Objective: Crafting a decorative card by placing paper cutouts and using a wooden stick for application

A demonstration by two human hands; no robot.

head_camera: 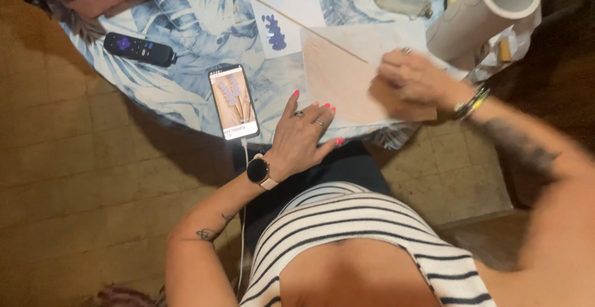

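Observation:
My left hand [302, 132] rests flat at the near edge of the table, fingers spread, between a smartphone [233, 102] and a pale pink sheet of paper [339, 79]. It holds nothing. The phone lies face up with a picture of purple flower stems on its screen and a white cable at its lower end. My right hand [414, 76] presses on the right part of the pink sheet, fingers curled over it; whether it grips a small tool is hidden. A thin wooden stick [310, 27] lies diagonally above the sheet.
The round table [186, 53] has a blue leaf-print cloth. A black remote control [139, 49] lies at the left. A white sheet with a purple painted shape [277, 31] sits behind the phone. A large cardboard tube [489, 9] stands at the right. Tiled floor surrounds the table.

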